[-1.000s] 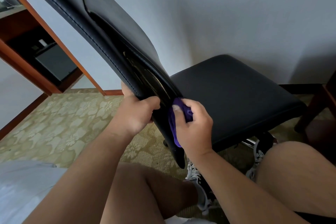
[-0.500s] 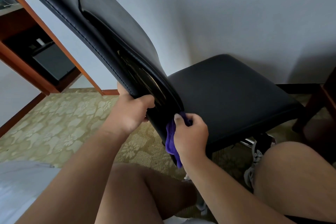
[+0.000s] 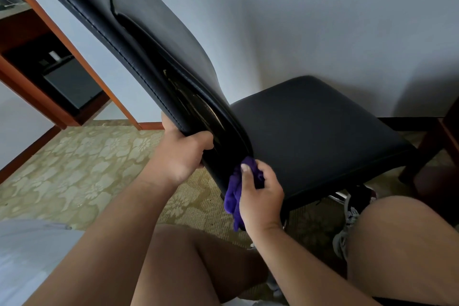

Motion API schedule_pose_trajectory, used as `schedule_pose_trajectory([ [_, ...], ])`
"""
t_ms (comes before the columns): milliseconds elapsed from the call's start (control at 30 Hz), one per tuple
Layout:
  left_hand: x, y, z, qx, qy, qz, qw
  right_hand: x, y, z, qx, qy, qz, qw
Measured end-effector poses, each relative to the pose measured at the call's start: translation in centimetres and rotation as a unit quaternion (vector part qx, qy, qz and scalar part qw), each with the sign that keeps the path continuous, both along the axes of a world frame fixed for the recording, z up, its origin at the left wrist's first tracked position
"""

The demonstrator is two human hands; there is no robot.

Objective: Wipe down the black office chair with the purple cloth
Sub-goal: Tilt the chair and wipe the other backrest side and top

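The black office chair [image 3: 310, 126] stands in front of me, its backrest leaning up to the left and its seat to the right. My left hand [image 3: 181, 154] grips the lower edge of the backrest from the left side. The purple cloth [image 3: 236, 194] is bunched in my right hand [image 3: 260, 194], which presses it against the glossy black back panel at the bottom of the backrest, where it meets the seat. Part of the cloth hangs below my fingers.
A wooden cabinet [image 3: 49, 77] with a dark box inside stands at the left against the pale wall. Patterned carpet [image 3: 79, 171] covers the floor. A wooden furniture leg [image 3: 432, 146] is at the right. My bare knees and sneakers [image 3: 347, 218] sit under the chair.
My right hand has slid the cloth downward along the bottom of the backrest. My left hand keeps its grip on the backrest edge.
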State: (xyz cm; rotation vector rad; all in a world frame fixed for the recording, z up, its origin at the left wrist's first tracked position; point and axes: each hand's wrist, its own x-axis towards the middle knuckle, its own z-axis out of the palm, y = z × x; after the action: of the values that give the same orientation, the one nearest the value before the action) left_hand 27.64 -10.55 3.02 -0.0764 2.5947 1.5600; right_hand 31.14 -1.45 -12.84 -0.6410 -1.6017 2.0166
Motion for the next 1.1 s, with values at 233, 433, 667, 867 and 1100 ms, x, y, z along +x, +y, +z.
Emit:
schedule_pose_trajectory([
  [233,0.3,0.3,0.2,0.002,0.008,0.012,1.0,0.1,-0.2,0.6,-0.159,-0.07,0.019,0.985],
  [433,0.4,0.4,0.6,-0.006,0.004,0.01,1.0,-0.4,1.9,4.4,0.15,0.033,0.021,0.988],
  [667,0.0,0.3,0.1,0.001,0.002,0.015,1.0,-1.8,2.1,4.2,0.294,0.172,-0.047,0.939],
  [867,-0.1,0.0,0.0,0.013,-0.003,0.013,1.0,-0.3,0.3,-1.4,0.094,-0.029,0.01,0.995],
  [1100,0.0,0.0,0.2,0.009,-0.002,0.007,1.0,-0.6,1.0,-4.0,-0.026,-0.217,0.118,0.969],
])
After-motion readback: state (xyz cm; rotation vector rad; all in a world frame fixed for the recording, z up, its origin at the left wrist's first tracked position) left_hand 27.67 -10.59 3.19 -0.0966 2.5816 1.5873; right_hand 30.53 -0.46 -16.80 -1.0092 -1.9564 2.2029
